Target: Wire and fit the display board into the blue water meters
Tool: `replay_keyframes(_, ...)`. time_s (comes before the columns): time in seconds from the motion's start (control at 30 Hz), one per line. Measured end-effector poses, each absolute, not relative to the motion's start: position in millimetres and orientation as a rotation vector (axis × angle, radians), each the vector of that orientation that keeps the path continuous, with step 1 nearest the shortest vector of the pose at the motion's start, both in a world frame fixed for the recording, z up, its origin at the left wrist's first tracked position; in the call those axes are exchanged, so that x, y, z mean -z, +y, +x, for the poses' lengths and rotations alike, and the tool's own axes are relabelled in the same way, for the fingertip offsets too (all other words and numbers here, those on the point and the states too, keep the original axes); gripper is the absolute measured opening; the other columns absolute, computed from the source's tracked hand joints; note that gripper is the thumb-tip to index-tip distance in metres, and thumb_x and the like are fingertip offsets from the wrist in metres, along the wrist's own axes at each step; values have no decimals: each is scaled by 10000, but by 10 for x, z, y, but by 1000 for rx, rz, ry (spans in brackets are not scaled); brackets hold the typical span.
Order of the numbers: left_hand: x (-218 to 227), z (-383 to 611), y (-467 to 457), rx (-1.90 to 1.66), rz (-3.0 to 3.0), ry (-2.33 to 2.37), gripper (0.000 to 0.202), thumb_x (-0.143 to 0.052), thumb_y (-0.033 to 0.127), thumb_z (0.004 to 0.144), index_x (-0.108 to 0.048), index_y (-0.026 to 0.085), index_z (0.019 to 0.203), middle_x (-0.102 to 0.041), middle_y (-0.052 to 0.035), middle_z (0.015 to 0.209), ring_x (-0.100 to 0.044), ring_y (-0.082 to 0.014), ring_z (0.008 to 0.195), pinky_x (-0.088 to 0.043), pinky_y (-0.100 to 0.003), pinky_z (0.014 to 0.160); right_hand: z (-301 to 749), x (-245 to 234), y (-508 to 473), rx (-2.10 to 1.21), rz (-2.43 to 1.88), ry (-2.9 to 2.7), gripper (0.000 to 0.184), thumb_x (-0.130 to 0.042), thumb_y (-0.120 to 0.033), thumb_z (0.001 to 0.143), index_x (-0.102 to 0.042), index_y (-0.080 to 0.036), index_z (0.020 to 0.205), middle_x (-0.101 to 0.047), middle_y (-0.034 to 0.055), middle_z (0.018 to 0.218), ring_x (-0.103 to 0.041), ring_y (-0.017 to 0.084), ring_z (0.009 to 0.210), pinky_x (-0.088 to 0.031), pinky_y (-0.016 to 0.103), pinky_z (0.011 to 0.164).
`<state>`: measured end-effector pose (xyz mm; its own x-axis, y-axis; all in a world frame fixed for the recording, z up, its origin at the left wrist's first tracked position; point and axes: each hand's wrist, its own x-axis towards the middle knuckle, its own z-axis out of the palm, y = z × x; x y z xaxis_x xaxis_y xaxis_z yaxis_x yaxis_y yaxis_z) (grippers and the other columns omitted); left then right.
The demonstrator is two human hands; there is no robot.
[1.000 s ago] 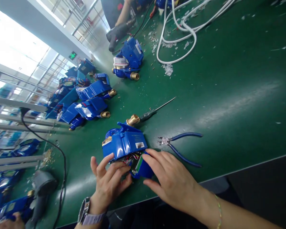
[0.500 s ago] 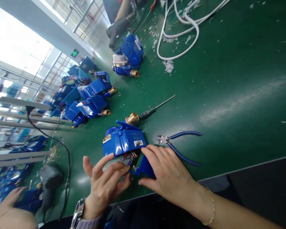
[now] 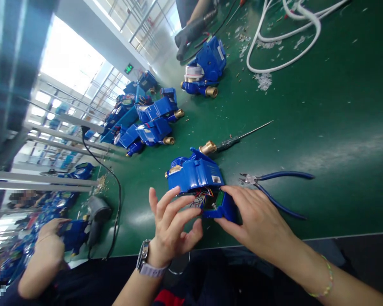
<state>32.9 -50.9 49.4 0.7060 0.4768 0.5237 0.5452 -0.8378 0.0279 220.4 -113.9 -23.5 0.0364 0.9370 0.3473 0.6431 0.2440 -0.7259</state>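
A blue water meter [image 3: 194,173] with a brass pipe end lies on the green bench, its box hinged apart so that thin coloured wires [image 3: 206,192] and part of a circuit board show. My right hand [image 3: 258,216] grips the box's lower blue half [image 3: 229,208], thumb below and fingers above. At the box's left side my left hand [image 3: 175,225] has its fingers spread, the fingertips at the casing edge and near the wires. Diagonal cutters [image 3: 252,179] with blue handles lie spread to the right. Beyond the meter rests a screwdriver [image 3: 230,143] with a dark handle.
Another blue meter [image 3: 206,70] stands farther back, and several more [image 3: 156,117] are grouped at the back left. A white cable [image 3: 274,68] loops at the top. On the left lie a dark power tool [image 3: 97,212] and its cord, beside another person's hand [image 3: 51,238].
The whole scene has shifted right as the head turned. My left hand's fingers have spread and its thumb has come away from the box. My right hand keeps its hold.
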Motion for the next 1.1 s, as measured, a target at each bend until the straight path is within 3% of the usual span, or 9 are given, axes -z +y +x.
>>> replay_keyframes(0.17,-445,266,-583,812,-2725,-840,105,-691,284,827,-647,289,732,-720,1,987,-303,-196,1424,-7,-528,1233,2207,230,-1143,-399,-1489,-1702,486,-686,-324,850,-468,-125,1237,-628,116,1103,-600,267,1000,-470,422,860)
replay_keyframes(0.4,-397,276,-597,801,-2669,-931,56,-718,317,826,-693,308,777,-734,6,1097,-168,-240,1490,33,-635,1193,2209,256,-1137,-359,-1491,-1733,469,-644,-364,877,-478,-120,1242,-620,122,1102,-595,262,981,-478,422,857)
replay_keyframes(0.57,-387,290,-597,787,-2726,-980,71,-699,244,832,-680,286,779,-714,-12,1165,-181,-224,1488,33,-599,1208,2211,252,-1138,-341,-1501,-1740,435,-597,-377,903,-488,-113,1231,-626,127,1073,-602,258,950,-486,417,839)
replay_keyframes(0.77,-320,296,-545,781,-2734,-939,164,-544,242,930,-622,248,786,-703,-39,1163,-193,-172,1480,23,-534,1221,2218,249,-1130,-367,-1503,-1744,456,-644,-359,875,-489,-121,1232,-628,114,1079,-601,253,950,-482,406,840)
replay_keyframes(0.93,-384,244,-516,917,-2740,-1033,241,-460,308,970,-562,228,766,-675,-59,1189,-290,-228,1444,-112,-569,1207,2221,236,-1121,-348,-1501,-1744,415,-589,-372,914,-492,-115,1226,-640,126,1077,-612,257,949,-483,410,829)
replay_keyframes(1.1,-525,176,-577,1025,-2850,-983,397,-386,382,996,-516,227,655,-712,-32,1037,-401,-249,1373,-169,-601,1188,2227,237,-1127,-341,-1494,-1751,431,-616,-362,897,-498,-108,1224,-639,122,1077,-610,258,951,-479,409,835)
